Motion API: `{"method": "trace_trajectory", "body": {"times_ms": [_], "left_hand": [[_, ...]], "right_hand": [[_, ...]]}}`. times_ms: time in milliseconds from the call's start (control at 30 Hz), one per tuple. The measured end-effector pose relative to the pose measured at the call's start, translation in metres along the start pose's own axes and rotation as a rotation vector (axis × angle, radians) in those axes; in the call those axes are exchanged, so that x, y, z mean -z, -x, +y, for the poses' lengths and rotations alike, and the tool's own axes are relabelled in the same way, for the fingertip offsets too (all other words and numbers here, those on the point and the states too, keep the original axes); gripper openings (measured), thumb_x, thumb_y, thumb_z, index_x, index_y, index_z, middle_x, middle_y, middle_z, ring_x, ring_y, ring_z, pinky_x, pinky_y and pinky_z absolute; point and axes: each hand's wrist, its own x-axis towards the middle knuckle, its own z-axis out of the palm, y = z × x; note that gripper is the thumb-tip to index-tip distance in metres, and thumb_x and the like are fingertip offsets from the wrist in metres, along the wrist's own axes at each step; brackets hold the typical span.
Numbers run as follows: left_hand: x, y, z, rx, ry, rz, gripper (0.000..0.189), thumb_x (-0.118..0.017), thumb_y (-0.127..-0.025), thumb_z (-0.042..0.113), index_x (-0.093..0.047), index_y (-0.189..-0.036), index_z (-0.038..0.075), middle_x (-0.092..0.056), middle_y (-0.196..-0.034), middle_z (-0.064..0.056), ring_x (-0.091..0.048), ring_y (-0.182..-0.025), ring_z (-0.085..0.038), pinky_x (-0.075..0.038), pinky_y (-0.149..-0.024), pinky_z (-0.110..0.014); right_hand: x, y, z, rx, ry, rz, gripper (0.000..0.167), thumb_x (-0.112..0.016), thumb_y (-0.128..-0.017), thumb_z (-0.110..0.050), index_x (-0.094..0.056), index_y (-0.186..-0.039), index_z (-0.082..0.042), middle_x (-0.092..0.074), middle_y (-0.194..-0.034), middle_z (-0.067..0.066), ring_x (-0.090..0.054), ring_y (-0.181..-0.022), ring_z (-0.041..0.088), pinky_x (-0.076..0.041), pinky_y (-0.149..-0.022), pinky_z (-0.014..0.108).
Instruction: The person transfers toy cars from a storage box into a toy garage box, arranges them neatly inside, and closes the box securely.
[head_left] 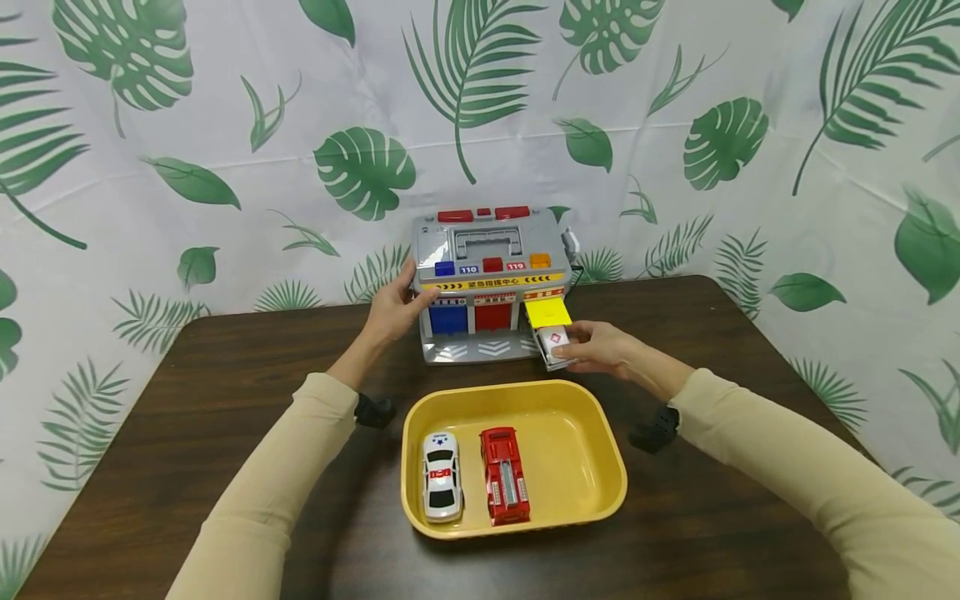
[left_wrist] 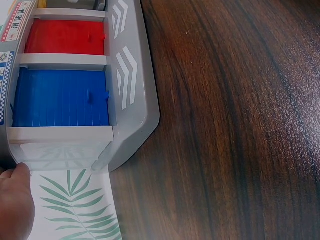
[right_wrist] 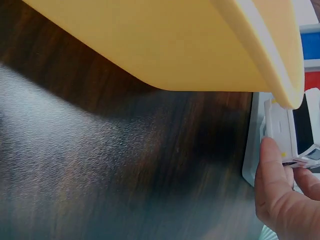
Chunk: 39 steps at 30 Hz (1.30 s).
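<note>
1. One white toy ambulance [head_left: 556, 344], red-marked on its roof, sits half out of the right bay of the toy garage [head_left: 491, 279], under a raised yellow door [head_left: 547, 312]; the right hand [head_left: 600, 348] pinches its near end.
2. Labels "110" and "119" show on the garage's grey top; a yellow banner carries Chinese characters.
3. The left hand [head_left: 393, 308] grips the garage's left wall; blue and red doors are down.
4. Nearer, a yellow tray [head_left: 592, 492] holds a white police car [head_left: 441, 477] and a red fire truck [head_left: 505, 476] on the dark wooden table [head_left: 187, 433].
</note>
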Motion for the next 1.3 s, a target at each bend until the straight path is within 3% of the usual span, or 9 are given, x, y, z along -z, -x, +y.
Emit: {"method": "trace_trajectory", "body": {"times_ms": [200,267,333,633,833,967,1100,1200,1300], "left_hand": [[0.001,0.003,0.004,-0.004,0.013,-0.004,0.076,-0.062,-0.092,0.027,-0.016,-0.150,0.009,-0.014,-0.156,-0.004,-0.021,-0.142,-0.019,-0.026,-0.113,-0.037],[0.001,-0.001,-0.004,-0.002,0.014,0.002,0.077,-0.062,-0.091,0.031,-0.016,-0.150,0.012,-0.014,-0.156,0.000,-0.021,-0.141,-0.016,-0.026,-0.113,-0.035],[0.001,0.000,-0.004,0.005,0.017,-0.003,0.078,-0.062,-0.091,0.029,-0.015,-0.150,0.012,-0.013,-0.156,0.000,-0.020,-0.142,-0.016,-0.026,-0.114,-0.035],[0.003,0.012,0.017,0.043,0.073,-0.024,0.075,-0.062,-0.092,0.020,-0.015,-0.149,0.003,-0.012,-0.156,-0.010,-0.020,-0.142,-0.023,-0.024,-0.114,-0.041],[0.000,0.002,-0.002,0.022,0.029,-0.005,0.077,-0.062,-0.091,0.028,-0.016,-0.150,0.009,-0.013,-0.157,-0.003,-0.020,-0.142,-0.015,-0.026,-0.113,-0.035],[-0.001,-0.001,-0.006,0.010,0.017,-0.001,0.077,-0.062,-0.091,0.029,-0.016,-0.150,0.009,-0.013,-0.157,-0.005,-0.018,-0.142,-0.015,-0.026,-0.114,-0.035],[0.000,0.004,0.008,0.026,0.045,-0.013,0.076,-0.062,-0.092,0.024,-0.016,-0.149,0.007,-0.012,-0.156,-0.007,-0.018,-0.142,-0.019,-0.025,-0.114,-0.038],[0.002,0.010,0.022,0.036,0.045,-0.016,0.074,-0.061,-0.092,0.021,-0.016,-0.149,0.004,-0.012,-0.156,-0.010,-0.018,-0.142,-0.022,-0.025,-0.113,-0.040],[0.002,0.013,0.027,0.032,0.026,-0.019,0.073,-0.060,-0.093,0.019,-0.016,-0.148,0.001,-0.012,-0.156,-0.012,-0.017,-0.142,-0.023,-0.025,-0.113,-0.040]], "right_hand": [[-0.001,-0.009,-0.002,0.004,-0.012,0.009,0.070,-0.062,-0.091,-0.015,-0.022,-0.146,0.003,-0.040,-0.134,0.023,-0.056,-0.094,0.017,-0.048,-0.097,0.041],[-0.001,-0.013,-0.001,0.010,-0.007,0.017,0.067,-0.061,-0.092,-0.015,-0.025,-0.145,0.004,-0.041,-0.134,0.023,-0.056,-0.095,0.017,-0.048,-0.096,0.041],[-0.002,-0.017,0.001,0.013,-0.003,0.024,0.065,-0.061,-0.092,-0.015,-0.027,-0.144,0.004,-0.041,-0.135,0.023,-0.056,-0.099,0.020,-0.048,-0.096,0.040],[-0.009,-0.027,0.004,-0.014,-0.057,0.046,0.061,-0.061,-0.092,-0.015,-0.033,-0.141,0.006,-0.042,-0.138,0.023,-0.051,-0.116,0.026,-0.047,-0.097,0.040],[-0.010,-0.027,0.001,-0.020,-0.070,0.087,0.057,-0.063,-0.091,-0.018,-0.038,-0.136,0.006,-0.050,-0.126,0.015,-0.056,-0.099,0.016,-0.047,-0.098,0.039],[-0.010,-0.028,-0.001,-0.031,-0.052,0.103,0.054,-0.063,-0.091,-0.020,-0.042,-0.133,0.007,-0.055,-0.109,0.007,-0.057,-0.081,0.008,-0.049,-0.095,0.037],[-0.008,-0.026,-0.003,-0.082,0.022,0.128,0.058,-0.062,-0.091,-0.029,-0.042,-0.132,0.006,-0.052,-0.097,0.006,-0.059,-0.071,0.008,-0.055,-0.086,0.031],[-0.007,-0.024,-0.006,-0.114,0.075,0.133,0.063,-0.062,-0.090,-0.035,-0.039,-0.132,0.006,-0.050,-0.097,0.010,-0.062,-0.074,0.014,-0.056,-0.081,0.031],[-0.007,-0.023,-0.007,-0.121,0.097,0.134,0.058,-0.063,-0.089,-0.036,-0.043,-0.124,0.005,-0.050,-0.094,0.010,-0.065,-0.077,0.018,-0.057,-0.080,0.034]]}}
